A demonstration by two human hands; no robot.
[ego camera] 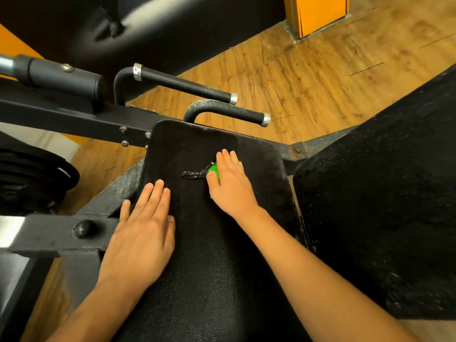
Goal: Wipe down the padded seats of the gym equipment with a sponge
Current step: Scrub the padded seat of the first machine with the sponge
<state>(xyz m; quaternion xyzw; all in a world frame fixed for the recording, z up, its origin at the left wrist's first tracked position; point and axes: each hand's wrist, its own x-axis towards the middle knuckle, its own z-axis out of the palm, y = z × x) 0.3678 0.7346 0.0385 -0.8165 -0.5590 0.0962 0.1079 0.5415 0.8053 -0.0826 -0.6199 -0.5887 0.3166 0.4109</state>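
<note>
Looking down from the head view, the wipe of this padded seat (212, 255) appears to be under way rather than finished. A short glossy streak (192, 174) lies just left of the green sponge (214, 170), which I take for wetness, though it could be a tear in the cover. Pale specks show along the seat's far edge and right side, so those parts likely need passes yet. The big black pad (382, 193) on the right looks dusty too and, by my reading, untouched.

The right hand (229, 183) lies palm-down over the sponge near the middle of the seat's far half, fingers almost straight, pressing it to the vinyl, thumb alongside; most of the sponge is hidden beneath. The left hand (143, 233) rests flat on the seat's left edge, fingers extended and holding nothing, apparently bracing. Both forearms reach forward from the bottom of frame.
</note>
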